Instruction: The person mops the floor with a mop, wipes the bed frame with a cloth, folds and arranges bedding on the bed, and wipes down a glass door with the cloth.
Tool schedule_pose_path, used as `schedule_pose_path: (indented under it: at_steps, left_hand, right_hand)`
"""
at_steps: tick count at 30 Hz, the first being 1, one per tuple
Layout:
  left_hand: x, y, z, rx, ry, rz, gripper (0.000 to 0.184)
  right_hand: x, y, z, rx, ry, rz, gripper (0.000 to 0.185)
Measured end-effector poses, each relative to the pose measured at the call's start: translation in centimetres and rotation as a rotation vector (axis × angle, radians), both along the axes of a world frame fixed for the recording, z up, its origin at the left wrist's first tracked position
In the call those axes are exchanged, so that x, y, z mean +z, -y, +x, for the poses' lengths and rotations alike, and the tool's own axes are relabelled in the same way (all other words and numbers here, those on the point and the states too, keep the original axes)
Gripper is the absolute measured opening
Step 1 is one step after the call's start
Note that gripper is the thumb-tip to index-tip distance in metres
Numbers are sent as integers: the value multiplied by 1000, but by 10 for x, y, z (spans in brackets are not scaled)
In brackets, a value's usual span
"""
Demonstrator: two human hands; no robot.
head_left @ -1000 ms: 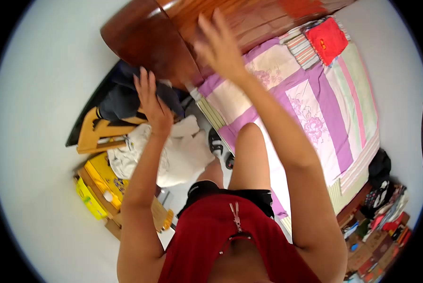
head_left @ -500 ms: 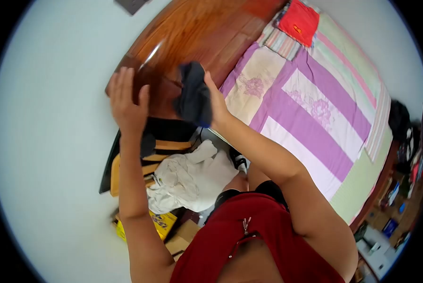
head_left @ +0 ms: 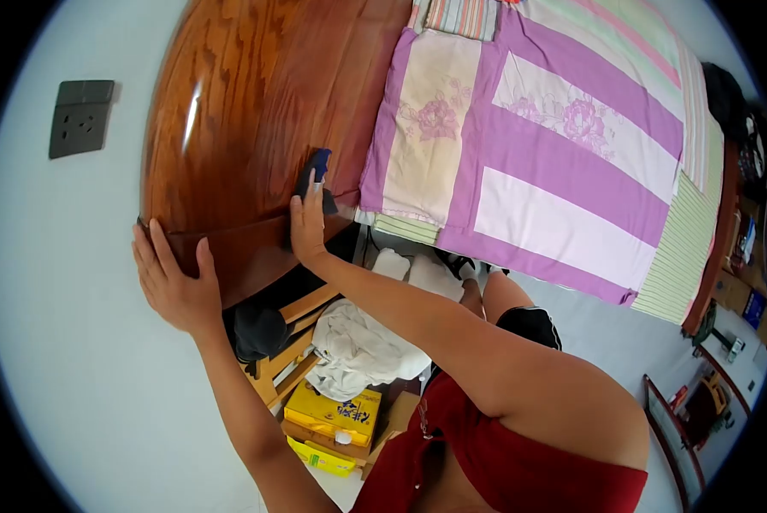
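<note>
My left hand (head_left: 174,278) lies with spread fingers on the lower left end of the brown wooden headboard (head_left: 255,111), holding nothing. Further right, my right hand (head_left: 310,218) presses a small dark cloth (head_left: 321,162) against the headboard's face. The cloth shows black and blue parts around the fingers, which partly cover it. Just right of that hand is the edge of the bed, with its purple and white floral bedding (head_left: 571,171).
A wall socket (head_left: 82,118) is at upper left. Below the headboard stand a wooden chair (head_left: 293,350) with white cloth (head_left: 358,342), a dark cap-like item (head_left: 259,332) and a yellow box (head_left: 336,410). A mirror (head_left: 674,436) shows at lower right.
The view has shifted toward the headboard and wall. My right hand has brought the dark cloth from mid-air onto the headboard. My left hand now rests at the headboard's end.
</note>
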State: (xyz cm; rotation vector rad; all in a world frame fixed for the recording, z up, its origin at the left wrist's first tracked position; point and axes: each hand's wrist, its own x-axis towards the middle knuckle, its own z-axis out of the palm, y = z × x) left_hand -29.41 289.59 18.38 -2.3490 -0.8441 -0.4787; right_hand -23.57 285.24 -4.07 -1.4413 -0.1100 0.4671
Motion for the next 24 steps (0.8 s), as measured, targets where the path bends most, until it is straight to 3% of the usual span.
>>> schedule_pose_path:
  at_steps: [6,12,15,19,21,23,24]
  left_hand:
    - [-2,-1,2,-1,-7,-13,58]
    - [-3,1,4,10,-7,-48,54]
    - [-3,1,2,47,-45,-45,55]
    - [-4,-1,2,38,-49,-76,56]
    - [-5,0,3,51,-51,-82,56]
    - [-5,0,3,66,-60,-95,56]
    - [-5,0,4,53,-55,-104,57]
  right_hand:
    - [-43,-12,48,-37,174,-45,57]
    - [-74,-57,204,-100,283,-35,56]
    - [-100,-80,276,-109,-72,176,61]
    - [-134,-84,300,-124,-279,184,66]
    - [-175,-88,281,-119,-370,117,69]
    - [-256,-96,238,-118,-410,38,72]
    - [-277,-89,209,-97,-595,75,72]
